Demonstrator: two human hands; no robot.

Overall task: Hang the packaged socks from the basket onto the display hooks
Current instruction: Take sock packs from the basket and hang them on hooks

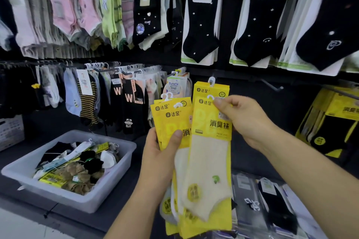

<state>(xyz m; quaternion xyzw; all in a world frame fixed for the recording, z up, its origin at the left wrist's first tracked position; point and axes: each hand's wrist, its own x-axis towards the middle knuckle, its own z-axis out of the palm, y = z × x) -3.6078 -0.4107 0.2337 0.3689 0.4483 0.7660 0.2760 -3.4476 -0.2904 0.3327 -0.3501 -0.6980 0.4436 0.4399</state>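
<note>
My left hand [163,151] grips a fanned stack of yellow sock packs [171,116] by their middle, thumb on the front. My right hand [244,120] pinches the top of one yellow pack with a cream sock [209,161], held in front of the stack. Behind it another yellow pack [206,87] hangs by its white hook on a display hook. A bare black display hook [272,85] sticks out to the right. The clear plastic basket [108,186] at lower left holds several mixed sock packs.
Rows of hung socks [120,91] fill the rack to the left, and larger black sock packs [202,19] hang above. Yellow boxes [334,118] stand at right. Dark packs [272,203] lie on the shelf under my right arm.
</note>
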